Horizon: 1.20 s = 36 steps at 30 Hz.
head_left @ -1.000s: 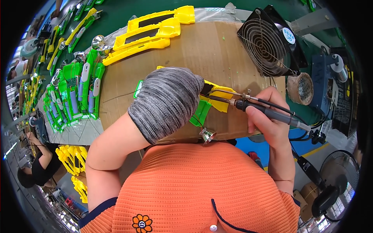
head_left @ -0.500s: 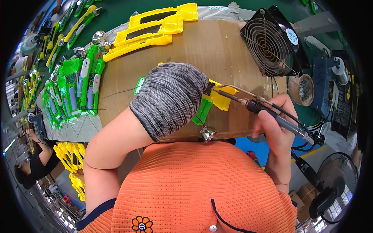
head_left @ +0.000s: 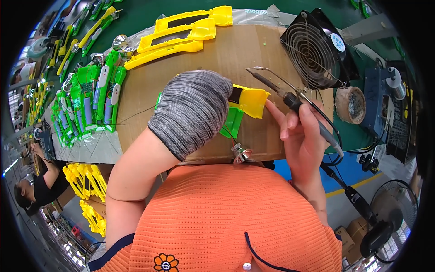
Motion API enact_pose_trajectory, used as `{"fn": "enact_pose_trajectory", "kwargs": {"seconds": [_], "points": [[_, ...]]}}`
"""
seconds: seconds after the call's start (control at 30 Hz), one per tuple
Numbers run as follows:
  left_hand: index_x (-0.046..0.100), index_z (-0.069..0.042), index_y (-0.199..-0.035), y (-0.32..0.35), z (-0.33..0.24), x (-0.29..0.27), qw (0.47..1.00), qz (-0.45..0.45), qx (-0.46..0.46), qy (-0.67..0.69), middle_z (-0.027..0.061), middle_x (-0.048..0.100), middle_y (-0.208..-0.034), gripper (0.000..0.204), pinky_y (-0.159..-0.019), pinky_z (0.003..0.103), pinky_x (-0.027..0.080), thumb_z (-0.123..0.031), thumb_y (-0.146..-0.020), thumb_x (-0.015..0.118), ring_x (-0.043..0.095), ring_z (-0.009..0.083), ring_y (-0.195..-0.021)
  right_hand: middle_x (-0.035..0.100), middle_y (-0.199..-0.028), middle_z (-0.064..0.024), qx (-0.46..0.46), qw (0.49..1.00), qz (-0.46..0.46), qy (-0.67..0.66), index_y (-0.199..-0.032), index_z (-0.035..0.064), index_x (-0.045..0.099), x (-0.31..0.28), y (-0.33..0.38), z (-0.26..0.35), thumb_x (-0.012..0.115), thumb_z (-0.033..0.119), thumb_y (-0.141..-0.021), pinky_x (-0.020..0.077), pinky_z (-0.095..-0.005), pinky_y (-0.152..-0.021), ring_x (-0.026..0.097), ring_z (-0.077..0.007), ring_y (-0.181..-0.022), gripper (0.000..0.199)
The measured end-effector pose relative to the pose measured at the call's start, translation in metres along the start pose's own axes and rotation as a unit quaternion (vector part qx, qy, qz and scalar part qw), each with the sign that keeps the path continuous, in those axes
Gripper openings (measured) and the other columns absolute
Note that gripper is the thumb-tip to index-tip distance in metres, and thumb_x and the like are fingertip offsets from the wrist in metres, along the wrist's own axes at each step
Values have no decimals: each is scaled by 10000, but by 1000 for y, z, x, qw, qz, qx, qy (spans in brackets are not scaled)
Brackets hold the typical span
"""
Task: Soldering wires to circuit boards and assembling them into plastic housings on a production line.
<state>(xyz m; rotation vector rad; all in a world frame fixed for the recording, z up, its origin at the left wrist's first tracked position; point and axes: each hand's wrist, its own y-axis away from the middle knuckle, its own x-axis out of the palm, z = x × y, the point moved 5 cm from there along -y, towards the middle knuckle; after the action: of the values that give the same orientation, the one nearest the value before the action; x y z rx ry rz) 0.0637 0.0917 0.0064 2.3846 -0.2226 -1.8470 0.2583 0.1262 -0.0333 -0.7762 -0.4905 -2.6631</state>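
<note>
Yellow casing [head_left: 253, 100] lies with cardboard [head_left: 260, 50] under it; left hand [head_left: 213, 93] sits over its left part, fingers hidden, so can't tell whether they're gripping; right hand [head_left: 301, 131], just right of it, is wrapped around a soldering iron [head_left: 293, 102]; green piece [head_left: 233, 122] on its near side, fan [head_left: 310, 56] beyond it, off to the right.

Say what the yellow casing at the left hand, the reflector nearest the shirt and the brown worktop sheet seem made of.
Yellow casing: probably moulded plastic, smooth with a slight sheen.
Reflector: mirror-bright silver; metal or chromed plastic, I can't tell.
Brown sheet: likely cardboard, going by its dull, faintly lined face.
</note>
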Motion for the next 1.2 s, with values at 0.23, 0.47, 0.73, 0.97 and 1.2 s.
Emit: {"fn": "enact_pose_trajectory", "kwargs": {"seconds": [0.23,0.47,0.73,0.97,1.2], "points": [[714,-64,-900,9,11,4,1000,-15,-14,16,154,656,-808,146,-758,433,531,-197,-858,669,655,340,-799,561,-658,-88,-10,1000,18,-9,-1007,26,457,-3,-2,0,519,93,-1002,466,-563,-1038,559,-158,-534,92],[707,-88,-798,61,10,-38,991,-94,-62,-65,120,635,-723,252,-613,423,472,-330,-858,740,624,326,-672,585,-686,-104,-35,999,-18,29,-998,26,439,-12,19,5,540,94,-983,458,-542,-1057,528,-153,-483,123],[713,-52,-1029,109,82,-5,969,-196,-143,-44,144,690,-955,226,-787,421,506,-246,-963,617,644,335,-874,454,-594,-18,-28,998,-19,55,-953,79,441,-3,40,-8,511,124,-978,364,-591,-1132,415,-116,-429,88],[730,-109,-1047,99,65,-19,945,-317,23,77,78,695,-958,213,-857,381,501,-90,-835,725,651,267,-922,563,-681,-95,-6,999,38,36,-1000,48,425,-4,50,-19,555,116,-970,470,-530,-1021,502,-155,-467,149],[705,-150,-933,77,55,2,953,-186,175,160,48,663,-885,135,-788,394,504,-138,-804,743,641,256,-886,504,-596,-52,4,993,43,107,-1000,59,426,13,54,-22,592,157,-940,406,-535,-1100,475,-149,-433,201]]}}
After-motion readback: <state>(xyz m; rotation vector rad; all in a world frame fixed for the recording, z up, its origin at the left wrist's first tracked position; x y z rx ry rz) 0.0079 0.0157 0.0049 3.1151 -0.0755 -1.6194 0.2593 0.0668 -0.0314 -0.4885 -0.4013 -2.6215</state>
